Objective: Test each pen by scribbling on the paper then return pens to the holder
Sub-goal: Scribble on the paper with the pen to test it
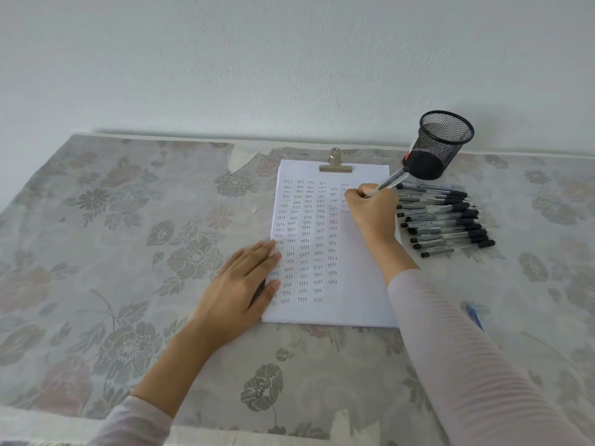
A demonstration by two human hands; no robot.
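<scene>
Paper (335,252) lies on a floral tablecloth (128,252), held at its top edge by a metal clip (335,164) and covered in columns of small handwritten words. The right hand (373,207) rests on the upper right part of the sheet, fingers curled round a clear pen (388,183) whose black end points up toward the holder; the tip is hidden behind the hand. The left hand (241,284) lies flat with straight fingers, pressing the sheet's left edge.

The black mesh pen holder (438,146) stands just beyond the paper's top right corner, with something red (408,155) at its base. A row of capped pens (447,217) lies side by side on the cloth, just right of the paper and in front of the holder. A blurred blue pen-like thing (476,317) lies nearer, partly hidden by the right sleeve (467,365).
</scene>
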